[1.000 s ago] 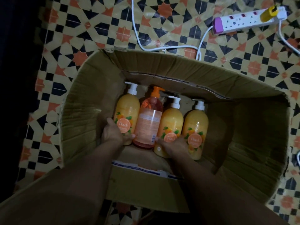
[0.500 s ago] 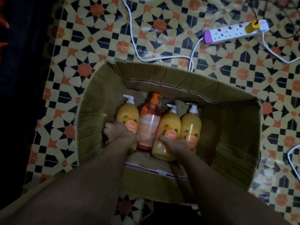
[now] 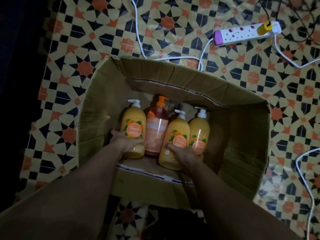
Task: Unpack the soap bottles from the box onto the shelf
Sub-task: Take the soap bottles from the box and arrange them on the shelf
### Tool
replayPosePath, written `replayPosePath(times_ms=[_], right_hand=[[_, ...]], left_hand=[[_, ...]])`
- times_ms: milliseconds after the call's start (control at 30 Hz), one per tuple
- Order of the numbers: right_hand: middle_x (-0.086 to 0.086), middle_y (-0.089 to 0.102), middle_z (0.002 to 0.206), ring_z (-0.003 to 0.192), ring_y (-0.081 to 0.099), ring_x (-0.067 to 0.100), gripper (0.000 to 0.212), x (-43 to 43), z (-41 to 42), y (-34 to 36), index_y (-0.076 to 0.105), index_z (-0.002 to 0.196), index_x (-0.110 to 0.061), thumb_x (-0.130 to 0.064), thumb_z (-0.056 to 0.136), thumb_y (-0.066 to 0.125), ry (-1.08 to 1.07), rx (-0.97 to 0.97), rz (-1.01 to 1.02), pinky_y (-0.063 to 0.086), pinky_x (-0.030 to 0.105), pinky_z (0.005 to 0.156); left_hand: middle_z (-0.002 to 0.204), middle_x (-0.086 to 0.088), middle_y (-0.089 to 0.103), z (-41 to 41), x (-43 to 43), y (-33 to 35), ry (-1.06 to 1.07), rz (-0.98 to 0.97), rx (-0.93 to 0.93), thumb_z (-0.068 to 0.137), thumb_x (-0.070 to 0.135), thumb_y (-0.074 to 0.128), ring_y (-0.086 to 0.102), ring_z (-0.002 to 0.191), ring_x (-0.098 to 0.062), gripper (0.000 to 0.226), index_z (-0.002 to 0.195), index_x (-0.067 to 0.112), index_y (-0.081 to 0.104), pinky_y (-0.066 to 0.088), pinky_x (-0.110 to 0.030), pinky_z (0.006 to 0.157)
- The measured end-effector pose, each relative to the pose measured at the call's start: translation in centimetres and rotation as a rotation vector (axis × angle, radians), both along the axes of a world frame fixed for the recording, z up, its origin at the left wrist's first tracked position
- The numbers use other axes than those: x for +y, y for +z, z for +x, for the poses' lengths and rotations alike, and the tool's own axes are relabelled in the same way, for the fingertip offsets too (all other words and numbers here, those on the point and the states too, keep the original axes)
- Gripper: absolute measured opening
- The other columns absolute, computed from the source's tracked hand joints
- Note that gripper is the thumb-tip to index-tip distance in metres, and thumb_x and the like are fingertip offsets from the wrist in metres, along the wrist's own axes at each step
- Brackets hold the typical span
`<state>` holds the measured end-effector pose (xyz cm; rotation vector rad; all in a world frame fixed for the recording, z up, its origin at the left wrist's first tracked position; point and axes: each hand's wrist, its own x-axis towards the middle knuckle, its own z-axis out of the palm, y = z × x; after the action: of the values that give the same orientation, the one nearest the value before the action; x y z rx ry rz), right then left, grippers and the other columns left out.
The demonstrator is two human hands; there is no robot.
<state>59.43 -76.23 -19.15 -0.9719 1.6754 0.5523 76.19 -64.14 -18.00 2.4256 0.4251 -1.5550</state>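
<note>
An open cardboard box (image 3: 242, 129) stands on the patterned floor. Inside it several pump soap bottles lie side by side. My left hand (image 3: 124, 141) grips the leftmost yellow peach bottle (image 3: 135, 122) round its lower half. Beside that lies an orange bottle with an orange pump (image 3: 156, 130). My right hand (image 3: 183, 153) grips the third bottle, a yellow peach bottle (image 3: 176, 135), low on its body. A further yellow bottle (image 3: 199, 130) lies at the right, touching it. No shelf is in view.
A white power strip (image 3: 245, 32) with a yellow plug lies on the floor beyond the box, its white cable (image 3: 140, 42) running past the box's far edge. Another white cable (image 3: 301, 170) curves at the right. The left side is dark.
The camera has pulled back and up, so the box looks smaller. Both hands stay on the same two yellow bottles; the right-hand bottle looks slightly nearer.
</note>
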Motion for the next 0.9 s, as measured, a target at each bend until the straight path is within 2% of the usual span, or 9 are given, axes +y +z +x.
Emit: replayPosePath(times_ms=[133, 267, 400, 467, 533, 600, 700, 833, 900], right_hand=[[0.010, 0.063, 0.122, 0.109, 0.062, 0.030, 0.106, 1.6, 0.0, 2.7, 0.050, 0.136, -0.011, -0.055, 0.047, 0.089, 0.054, 0.013, -0.128, 0.053, 0.045, 0.096], [0.011, 0.063, 0.124, 0.111, 0.061, 0.029, 0.090, 2.1, 0.1, 6.8, 0.051, 0.133, -0.009, -0.052, 0.063, 0.086, 0.206, -0.025, -0.171, 0.051, 0.033, 0.088], [0.007, 0.062, 0.113, 0.098, 0.059, 0.022, 0.079, 2.6, -0.5, 12.6, 0.048, 0.124, -0.013, -0.042, 0.063, 0.088, 0.146, -0.145, -0.303, 0.054, 0.031, 0.077], [0.008, 0.062, 0.117, 0.103, 0.064, 0.026, 0.108, 3.3, -0.3, 16.0, 0.050, 0.127, -0.014, -0.063, 0.039, 0.089, 0.141, -0.195, -0.380, 0.057, 0.043, 0.086], [0.006, 0.062, 0.117, 0.104, 0.064, 0.026, 0.118, 4.2, -0.6, 19.2, 0.052, 0.124, -0.020, -0.077, 0.026, 0.083, 0.161, -0.278, -0.458, 0.058, 0.048, 0.086], [0.002, 0.060, 0.119, 0.108, 0.062, 0.024, 0.116, 5.7, -0.5, 23.5, 0.050, 0.124, -0.029, -0.084, 0.026, 0.080, 0.192, -0.352, -0.499, 0.056, 0.049, 0.089], [-0.003, 0.058, 0.122, 0.112, 0.060, 0.021, 0.104, 9.1, 0.3, 32.0, 0.048, 0.123, -0.038, -0.082, 0.034, 0.081, 0.227, -0.513, -0.510, 0.055, 0.049, 0.091], [-0.004, 0.055, 0.127, 0.115, 0.057, 0.019, 0.105, 14.9, 1.7, 43.6, 0.044, 0.128, -0.039, -0.075, 0.037, 0.082, 0.287, -0.689, -0.515, 0.053, 0.048, 0.093], [-0.005, 0.055, 0.125, 0.116, 0.055, 0.017, 0.096, 18.4, 2.5, 49.3, 0.045, 0.126, -0.037, -0.071, 0.042, 0.079, 0.360, -0.768, -0.545, 0.051, 0.045, 0.096]], left_hand=[[0.127, -0.016, 0.056, -1.6, -0.7, 3.5, 0.224, -0.134, 0.148, 0.054, 0.039, 0.089, 0.056, 0.114, -0.034, 0.102, 0.139, 0.007, 0.043, 0.049, -0.044, 0.098], [0.112, -0.006, 0.058, -3.3, 0.0, 8.1, 0.182, -0.216, 0.097, 0.057, 0.036, 0.089, 0.055, 0.097, -0.023, 0.084, 0.129, 0.013, 0.052, 0.049, -0.030, 0.081], [0.106, 0.001, 0.063, -4.2, 1.3, 14.3, 0.223, -0.360, 0.001, 0.061, 0.034, 0.088, 0.058, 0.092, -0.018, 0.066, 0.118, 0.019, 0.060, 0.044, -0.023, 0.070], [0.106, 0.002, 0.065, -4.5, 2.4, 18.4, 0.257, -0.438, -0.044, 0.057, 0.037, 0.089, 0.061, 0.092, -0.016, 0.072, 0.121, 0.023, 0.059, 0.048, -0.023, 0.070], [0.109, 0.005, 0.064, -4.8, 4.0, 22.6, 0.247, -0.503, -0.087, 0.045, 0.048, 0.087, 0.061, 0.096, -0.016, 0.090, 0.125, 0.028, 0.052, 0.052, -0.032, 0.083], [0.112, 0.007, 0.063, -5.0, 6.1, 27.8, 0.201, -0.570, -0.156, 0.040, 0.055, 0.084, 0.061, 0.100, -0.016, 0.098, 0.127, 0.030, 0.049, 0.052, -0.039, 0.091], [0.111, 0.011, 0.064, -5.0, 10.3, 36.3, 0.182, -0.660, -0.284, 0.042, 0.051, 0.087, 0.062, 0.100, -0.012, 0.098, 0.129, 0.029, 0.048, 0.053, -0.034, 0.083], [0.115, 0.016, 0.061, -5.4, 17.2, 48.4, 0.182, -0.685, -0.508, 0.024, 0.061, 0.090, 0.062, 0.103, -0.008, 0.117, 0.130, 0.040, 0.045, 0.055, -0.035, 0.083], [0.113, 0.019, 0.062, -6.1, 21.1, 53.9, 0.217, -0.706, -0.643, 0.028, 0.059, 0.092, 0.062, 0.102, -0.004, 0.110, 0.126, 0.044, 0.045, 0.056, -0.035, 0.084]])
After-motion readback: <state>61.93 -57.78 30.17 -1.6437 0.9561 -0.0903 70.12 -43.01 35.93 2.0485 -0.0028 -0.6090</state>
